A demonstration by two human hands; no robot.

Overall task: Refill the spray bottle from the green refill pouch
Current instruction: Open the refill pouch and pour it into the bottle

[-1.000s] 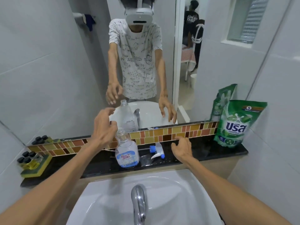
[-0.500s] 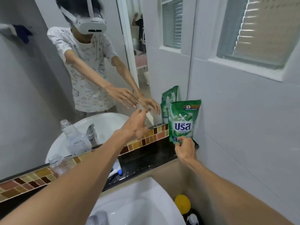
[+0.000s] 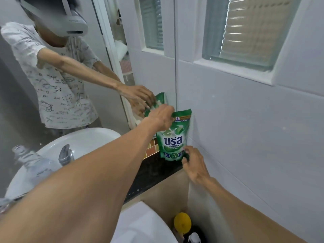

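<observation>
The green refill pouch (image 3: pixel 175 137) stands upright on the black ledge (image 3: pixel 154 170) in the corner where the mirror meets the white tiled wall. My left hand (image 3: pixel 162 117) pinches the pouch's top left corner. My right hand (image 3: pixel 193 164) grips its bottom right corner from below. The spray bottle itself is hidden behind my left forearm; only its blurred reflection (image 3: pixel 33 163) shows in the mirror at the left.
The white basin (image 3: pixel 140 227) lies below the ledge. A yellow-capped bottle (image 3: pixel 182 222) and a white-capped one (image 3: pixel 194 238) stand on the floor beside it. A frosted window (image 3: pixel 245 28) sits in the wall above. The mirror shows my reflection.
The view swung right toward the corner. My left hand left the spray bottle and closed on the pouch's top; my right hand moved from the ledge onto the pouch's bottom corner.
</observation>
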